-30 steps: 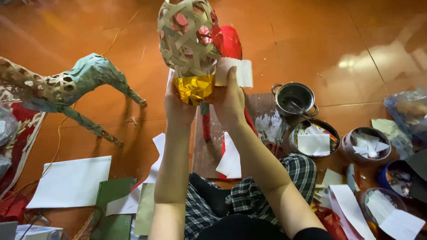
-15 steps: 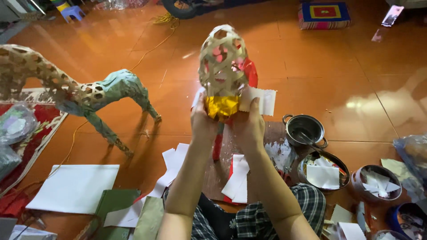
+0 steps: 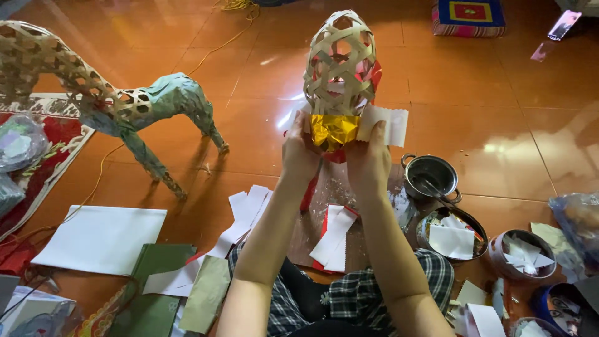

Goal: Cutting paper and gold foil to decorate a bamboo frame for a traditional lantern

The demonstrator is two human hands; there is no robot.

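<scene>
Woven shell [image 3: 340, 59]: I am holding it up over the tiled floor [image 3: 486, 125], gold foil [image 3: 334, 129] at its base.
Left hand [image 3: 299, 153]: gripping the foil's left side.
Right hand [image 3: 369, 159]: closing on the right side, white paper strip [image 3: 388, 123] beside my fingers.
Doing it well: I am pressing evenly, smoothing without crushing the weave.

A phone [image 3: 565, 24] with a lit pinkish screen lies on the floor [image 3: 474, 112] at top right; clear plastic bags [image 3: 17, 142] sit at left.
</scene>
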